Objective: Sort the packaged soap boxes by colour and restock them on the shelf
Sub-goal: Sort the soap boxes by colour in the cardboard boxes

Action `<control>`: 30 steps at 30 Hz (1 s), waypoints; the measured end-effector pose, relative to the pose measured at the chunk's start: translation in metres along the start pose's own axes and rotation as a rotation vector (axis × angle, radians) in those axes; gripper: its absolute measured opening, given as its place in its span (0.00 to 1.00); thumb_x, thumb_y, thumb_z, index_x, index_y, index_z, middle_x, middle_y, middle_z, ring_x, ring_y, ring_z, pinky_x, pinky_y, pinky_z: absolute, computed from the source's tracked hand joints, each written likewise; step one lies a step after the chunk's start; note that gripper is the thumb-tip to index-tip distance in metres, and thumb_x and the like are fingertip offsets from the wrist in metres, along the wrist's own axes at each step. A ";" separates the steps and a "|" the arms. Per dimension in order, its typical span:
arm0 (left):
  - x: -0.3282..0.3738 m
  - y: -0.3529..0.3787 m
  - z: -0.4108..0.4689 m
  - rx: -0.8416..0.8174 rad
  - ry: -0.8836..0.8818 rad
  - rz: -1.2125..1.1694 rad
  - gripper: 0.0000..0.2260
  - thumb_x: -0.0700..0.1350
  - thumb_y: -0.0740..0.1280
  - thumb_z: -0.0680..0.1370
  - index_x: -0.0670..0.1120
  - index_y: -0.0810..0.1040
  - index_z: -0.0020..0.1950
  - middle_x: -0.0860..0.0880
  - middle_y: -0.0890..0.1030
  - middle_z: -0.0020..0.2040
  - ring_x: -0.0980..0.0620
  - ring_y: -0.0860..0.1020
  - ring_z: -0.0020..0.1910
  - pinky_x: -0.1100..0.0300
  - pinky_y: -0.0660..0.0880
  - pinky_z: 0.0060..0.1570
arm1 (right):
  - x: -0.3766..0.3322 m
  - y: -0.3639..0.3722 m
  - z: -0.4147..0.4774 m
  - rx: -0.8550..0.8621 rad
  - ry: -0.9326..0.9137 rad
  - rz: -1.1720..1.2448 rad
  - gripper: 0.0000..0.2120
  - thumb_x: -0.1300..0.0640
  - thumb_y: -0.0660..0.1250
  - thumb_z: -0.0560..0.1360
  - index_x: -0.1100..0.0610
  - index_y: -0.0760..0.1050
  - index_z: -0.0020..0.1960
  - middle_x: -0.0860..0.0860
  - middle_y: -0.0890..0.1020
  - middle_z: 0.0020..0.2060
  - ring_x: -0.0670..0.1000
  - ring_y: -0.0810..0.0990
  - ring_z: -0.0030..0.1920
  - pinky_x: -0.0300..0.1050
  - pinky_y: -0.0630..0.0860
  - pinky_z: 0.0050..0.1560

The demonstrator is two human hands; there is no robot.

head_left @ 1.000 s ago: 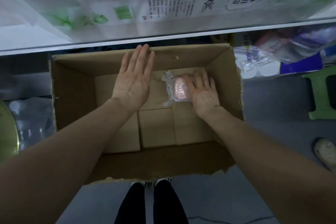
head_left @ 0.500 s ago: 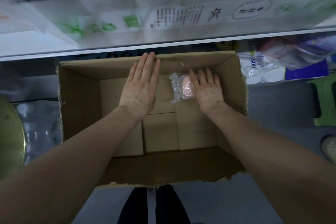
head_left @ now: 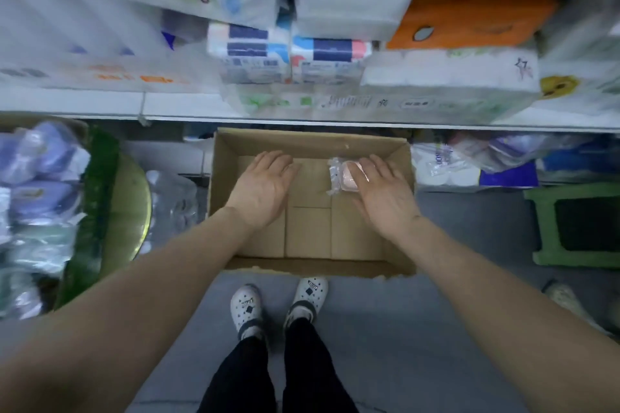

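Head view has pulled back. The shoes (head_left: 246, 307) now show at bottom centre and stacked paper packs (head_left: 446, 77) on the shelf (head_left: 73, 104) across the top.

The cardboard box (head_left: 315, 267) sits on the floor under the shelf edge.

Pink soap pack (head_left: 345, 178): position unchanged, flat on the box floor, upper right.

Right grip (head_left: 385, 198): still laid over the pack's right side, fingers near straight. No pinch visible, pack not lifted.

Left grip (head_left: 265, 188): holds nothing. Fingers were straight earlier, now loosely bent over the box's upper left.

Judgement: pick-up not yet made, and this is the only pack seen in the box. Next move needs fingers closed round it. Which shelf spot matches its colour, I cannot tell.
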State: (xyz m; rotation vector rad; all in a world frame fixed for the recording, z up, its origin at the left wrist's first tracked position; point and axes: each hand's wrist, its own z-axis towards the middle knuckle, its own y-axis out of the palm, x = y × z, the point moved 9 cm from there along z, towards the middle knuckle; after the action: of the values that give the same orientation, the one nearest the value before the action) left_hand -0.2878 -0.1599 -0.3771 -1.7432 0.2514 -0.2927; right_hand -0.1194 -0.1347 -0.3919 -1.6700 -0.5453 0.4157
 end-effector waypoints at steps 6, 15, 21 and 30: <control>-0.033 -0.086 -0.094 0.174 -0.009 -0.013 0.26 0.42 0.76 0.65 0.42 0.77 0.63 0.42 0.80 0.55 0.40 0.78 0.53 0.50 0.74 0.58 | -0.090 -0.119 -0.008 0.135 -0.198 -0.050 0.35 0.49 0.75 0.68 0.62 0.72 0.69 0.61 0.78 0.60 0.62 0.78 0.58 0.55 0.74 0.60; -0.151 -0.170 -0.282 0.330 -0.224 0.023 0.22 0.44 0.73 0.68 0.42 0.78 0.62 0.42 0.80 0.53 0.39 0.78 0.49 0.50 0.75 0.52 | -0.289 -0.241 0.005 0.301 -0.448 -0.115 0.32 0.48 0.72 0.71 0.62 0.71 0.69 0.60 0.78 0.59 0.61 0.78 0.57 0.55 0.73 0.58; -0.247 -0.178 -0.423 0.315 -0.417 0.071 0.19 0.46 0.69 0.71 0.45 0.76 0.62 0.43 0.80 0.53 0.39 0.78 0.50 0.47 0.76 0.49 | -0.447 -0.266 0.016 0.327 -0.568 -0.116 0.32 0.47 0.71 0.71 0.61 0.70 0.70 0.59 0.77 0.59 0.61 0.77 0.57 0.55 0.72 0.58; -0.370 -0.148 -0.578 0.257 -0.649 -0.007 0.22 0.45 0.73 0.70 0.43 0.76 0.64 0.42 0.79 0.57 0.38 0.77 0.54 0.46 0.74 0.56 | -0.627 -0.267 0.048 0.260 -0.662 -0.096 0.30 0.47 0.70 0.72 0.61 0.71 0.69 0.60 0.78 0.57 0.62 0.78 0.56 0.56 0.74 0.56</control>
State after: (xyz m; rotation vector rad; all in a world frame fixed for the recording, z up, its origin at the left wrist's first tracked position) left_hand -0.8280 -0.5461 -0.1485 -1.4952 -0.2545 0.2345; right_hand -0.6939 -0.4205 -0.1567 -1.2295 -1.0036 0.9391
